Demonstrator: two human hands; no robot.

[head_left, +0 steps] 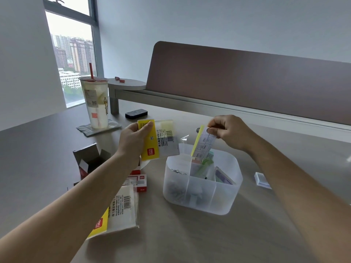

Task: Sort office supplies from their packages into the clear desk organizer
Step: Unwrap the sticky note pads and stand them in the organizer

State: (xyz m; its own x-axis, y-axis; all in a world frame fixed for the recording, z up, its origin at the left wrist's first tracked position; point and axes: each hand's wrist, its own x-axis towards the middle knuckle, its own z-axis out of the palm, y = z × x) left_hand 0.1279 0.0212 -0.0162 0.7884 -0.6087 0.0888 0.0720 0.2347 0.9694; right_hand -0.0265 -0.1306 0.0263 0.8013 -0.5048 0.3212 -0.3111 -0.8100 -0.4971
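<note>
Right hand (227,130) pinches sticky notes (203,142) above organizer (201,194) (contents blurred).

Pale grey walls (209,25) all around, plain and evenly lit by soft daylight. At the left, a tall window (72,54) with dark frame, showing high-rise buildings (79,54) under an overcast sky. In front, a wide brown-grey desk (190,240) with matte surface. Along its far edge, a dark brown partition panel (247,80) above a grey rail, and beside it a small round grey shelf (127,84) on a short post.
</note>
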